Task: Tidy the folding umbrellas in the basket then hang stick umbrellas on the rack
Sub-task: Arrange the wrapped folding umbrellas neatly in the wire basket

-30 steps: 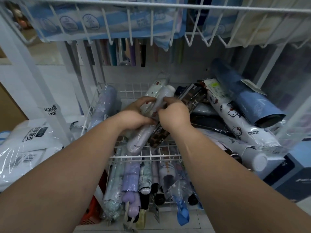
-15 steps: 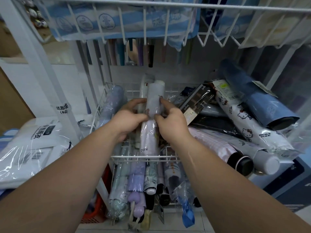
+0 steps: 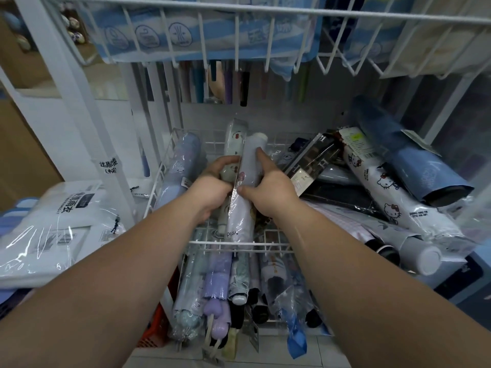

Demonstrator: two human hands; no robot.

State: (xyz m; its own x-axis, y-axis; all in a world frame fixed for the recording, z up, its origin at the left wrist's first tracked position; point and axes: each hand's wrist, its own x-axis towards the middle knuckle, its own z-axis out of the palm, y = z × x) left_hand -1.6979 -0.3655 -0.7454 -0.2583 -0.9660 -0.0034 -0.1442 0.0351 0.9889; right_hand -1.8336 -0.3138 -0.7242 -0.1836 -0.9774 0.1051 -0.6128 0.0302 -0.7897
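Left hand [image 3: 212,185] curls round a white printed folding umbrella [image 3: 234,144], fingers wrapped over its far side, while the right hand [image 3: 272,189] grips a lavender folding umbrella [image 3: 245,216] in a clear plastic sleeve, thumb pressed on the near face and index finger laid along its length. The two umbrellas lie touching side by side, pointing front to back, in the left-centre of the wire basket [image 3: 268,244]; the lavender one's near end, printed "Play", reaches the front rim. Nearest the camera, below that rim, more wrapped folding umbrellas hang with their handles down, among them a purple umbrella with a heart-shaped handle [image 3: 216,285] and a blue-sleeved one [image 3: 295,333]. To the left, outside the basket, flat raincoat packs [image 3: 53,224] lie stacked. Inside the basket, a pale blue umbrella [image 3: 180,166] lies along the left wall, apart from the held pair. Just right of the right hand a dark boxed umbrella [image 3: 310,160] lies at a slant, and beyond it a loose pile crosses at angles: a Hello Kitty umbrella [image 3: 382,187] on top, with a blue umbrella [image 3: 417,166] against its far side. Farther back hangs a row of thin coloured shafts [image 3: 228,83], too dim to identify. Overhead, an upper wire basket [image 3: 239,10] holds blue-and-white packets [image 3: 212,33].
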